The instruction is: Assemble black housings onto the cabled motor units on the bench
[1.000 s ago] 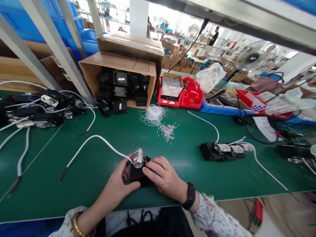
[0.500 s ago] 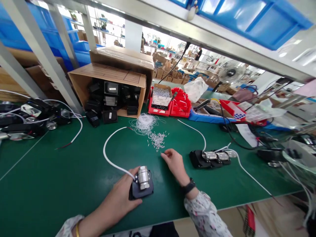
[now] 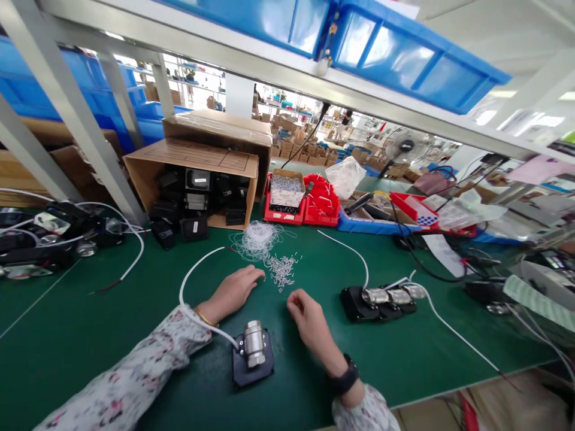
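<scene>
"How does the black unit look?"

"Flat, squarish base with clipped corners, a shiny metal cylinder on top, a white cable leaving one side."

"Where is it, from the hands?"

"On the green table, nearer the body than both, between the forearms. Its cable curves by the left wrist to a dark red end beyond the left hand."

"And the grips?"

"The left stretches palm down, fingertips just beside the little white tubes; whether they pinch one, nobody can tell. The right hand curls, thumb close to forefinger, on the body side of those tubes; whether they meet is unclear."

"Farther out?"

"Tangled white thread beyond the left fingertips; a row of similar units right of the right hand."
</scene>
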Motion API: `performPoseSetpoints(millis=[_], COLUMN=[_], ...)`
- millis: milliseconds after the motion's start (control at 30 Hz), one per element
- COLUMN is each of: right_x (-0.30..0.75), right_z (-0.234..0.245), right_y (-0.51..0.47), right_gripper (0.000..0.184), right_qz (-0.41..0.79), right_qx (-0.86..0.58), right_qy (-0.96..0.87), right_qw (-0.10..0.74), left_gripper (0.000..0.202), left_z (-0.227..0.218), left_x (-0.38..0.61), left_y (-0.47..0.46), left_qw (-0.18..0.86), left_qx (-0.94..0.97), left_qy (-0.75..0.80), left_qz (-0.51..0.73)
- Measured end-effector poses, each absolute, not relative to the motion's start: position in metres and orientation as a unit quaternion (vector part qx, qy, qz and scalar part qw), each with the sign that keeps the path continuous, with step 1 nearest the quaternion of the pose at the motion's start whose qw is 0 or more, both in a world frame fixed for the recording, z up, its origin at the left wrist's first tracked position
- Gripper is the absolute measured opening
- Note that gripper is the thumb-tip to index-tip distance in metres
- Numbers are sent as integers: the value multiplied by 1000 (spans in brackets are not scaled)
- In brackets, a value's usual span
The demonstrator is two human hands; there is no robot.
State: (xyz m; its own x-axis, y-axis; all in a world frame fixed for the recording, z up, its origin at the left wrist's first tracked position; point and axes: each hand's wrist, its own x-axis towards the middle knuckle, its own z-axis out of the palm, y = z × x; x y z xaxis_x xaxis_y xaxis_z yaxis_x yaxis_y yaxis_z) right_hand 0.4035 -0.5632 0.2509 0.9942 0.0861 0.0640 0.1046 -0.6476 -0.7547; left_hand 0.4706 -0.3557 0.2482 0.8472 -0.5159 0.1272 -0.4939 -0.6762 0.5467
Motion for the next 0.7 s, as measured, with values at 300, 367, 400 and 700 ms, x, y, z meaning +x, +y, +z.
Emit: performPoseSetpoints(millis=[300,367,400,700], right_x=[380,382,383,383], right_z=[252,248,247,245], right_y=[-549,-545,-544,-539], right_gripper=[9,13,15,3], right_qz=[106,105,104,50], right_qx=[-746,-717,-714,-812], right_qy=[-31,-22,-21,-119], right_qw=[656,689,692,569], left_gripper=[10,9,9,23], left_z=[244,244,244,242], left_x=[497,494,490,404], left_y=[-371,-371,-369,-329], left_qw=[314,340,357,608], left_qx=[894,890,888,787], left_qy=[-313,-294,-280,5], left_qz=[-71,-74,-74,-104])
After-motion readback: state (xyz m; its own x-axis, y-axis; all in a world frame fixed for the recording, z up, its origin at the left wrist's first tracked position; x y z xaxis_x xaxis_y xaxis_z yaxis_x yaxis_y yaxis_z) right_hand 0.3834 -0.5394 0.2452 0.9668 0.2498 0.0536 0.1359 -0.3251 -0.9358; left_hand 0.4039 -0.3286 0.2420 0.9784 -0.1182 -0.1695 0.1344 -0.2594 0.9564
